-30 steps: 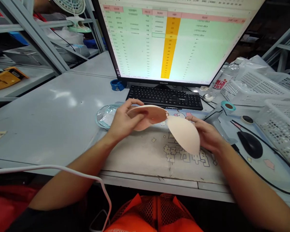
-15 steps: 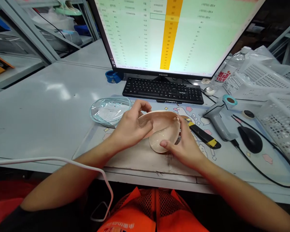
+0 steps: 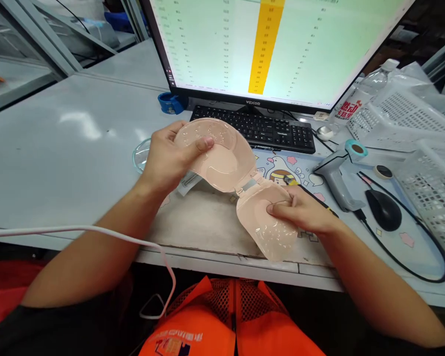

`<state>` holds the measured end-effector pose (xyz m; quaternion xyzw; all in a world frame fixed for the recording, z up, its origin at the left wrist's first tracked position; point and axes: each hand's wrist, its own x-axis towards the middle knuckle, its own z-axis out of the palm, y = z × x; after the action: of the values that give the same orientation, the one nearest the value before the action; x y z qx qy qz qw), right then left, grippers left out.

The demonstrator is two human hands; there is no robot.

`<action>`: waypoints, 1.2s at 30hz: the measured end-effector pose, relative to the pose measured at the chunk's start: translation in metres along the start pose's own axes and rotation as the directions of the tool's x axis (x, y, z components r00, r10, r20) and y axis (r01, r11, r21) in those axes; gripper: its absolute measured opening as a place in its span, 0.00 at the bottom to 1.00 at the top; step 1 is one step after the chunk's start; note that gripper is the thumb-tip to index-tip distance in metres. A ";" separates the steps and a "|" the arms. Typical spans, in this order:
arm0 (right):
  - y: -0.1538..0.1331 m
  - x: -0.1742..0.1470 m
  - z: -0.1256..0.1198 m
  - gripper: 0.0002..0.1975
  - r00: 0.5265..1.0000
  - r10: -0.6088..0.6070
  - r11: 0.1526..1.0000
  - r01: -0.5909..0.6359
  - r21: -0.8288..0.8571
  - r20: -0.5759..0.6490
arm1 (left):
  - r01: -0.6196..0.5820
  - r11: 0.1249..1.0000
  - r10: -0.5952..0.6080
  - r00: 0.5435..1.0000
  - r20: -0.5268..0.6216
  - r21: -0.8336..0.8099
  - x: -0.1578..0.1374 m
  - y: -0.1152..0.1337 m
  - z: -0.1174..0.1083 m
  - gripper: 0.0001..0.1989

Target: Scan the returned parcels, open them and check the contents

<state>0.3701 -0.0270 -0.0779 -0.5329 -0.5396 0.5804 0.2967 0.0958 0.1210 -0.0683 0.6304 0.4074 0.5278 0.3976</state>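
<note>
Half a second ago the two beige cups were folded together low over the desk mat; now the person is holding them spread open in front of the keyboard (image 3: 261, 131), with the left hand (image 3: 166, 158) lifting the left cup (image 3: 222, 155), thumb and fingers clamped on its rim, and the right hand (image 3: 300, 210) pinching the right cup (image 3: 269, 225), joined by a clasp (image 3: 249, 185), nearer the desk edge. Behind the keyboard, the monitor (image 3: 274, 44) is showing "WEXCOM" on its bezel, while the bottle (image 3: 356, 99) right of it is bearing red characters too small to read.
</note>
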 end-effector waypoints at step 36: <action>0.015 0.027 0.026 0.37 0.949 -0.097 0.842 0.238 0.484 -0.299 | -0.708 0.683 0.510 0.639 0.576 0.180 -0.062 0.007 0.039 0.23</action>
<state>0.3425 -0.0137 -0.1041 -0.4570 -0.3657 0.5987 0.5468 0.1282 0.0574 -0.0877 0.9075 0.1486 0.3652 0.1448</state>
